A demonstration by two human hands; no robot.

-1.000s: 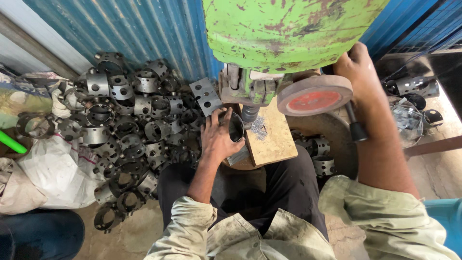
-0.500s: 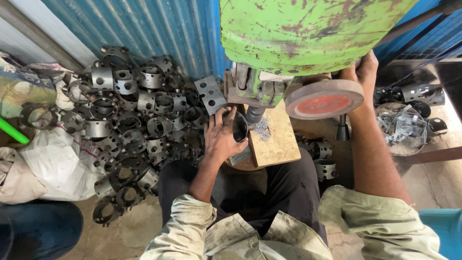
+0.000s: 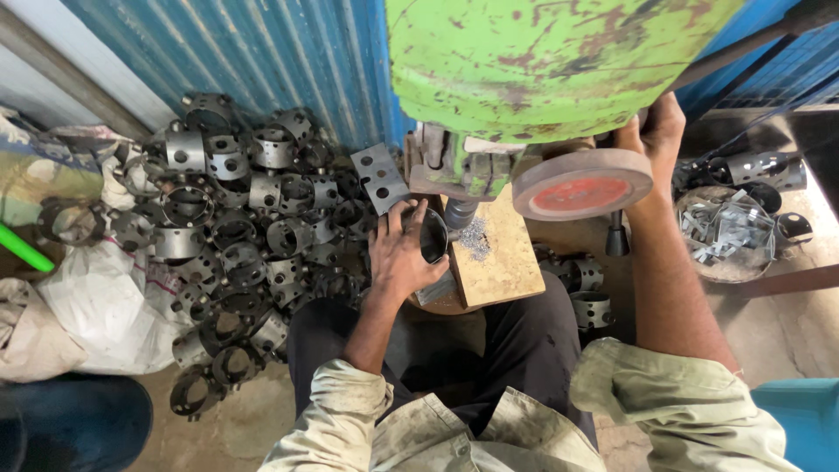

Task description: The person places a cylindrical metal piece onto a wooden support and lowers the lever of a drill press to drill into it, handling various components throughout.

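We see a shallow pan on the right holding metal scraps. Our left hand grips a dark metal ring on the wooden block under the green machine; our right hand reaches up, fingers wrapped around its handle.

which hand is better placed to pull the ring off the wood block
Left. The left hand already grips the ring on the block under the drill; the right hand is up behind the green machine.
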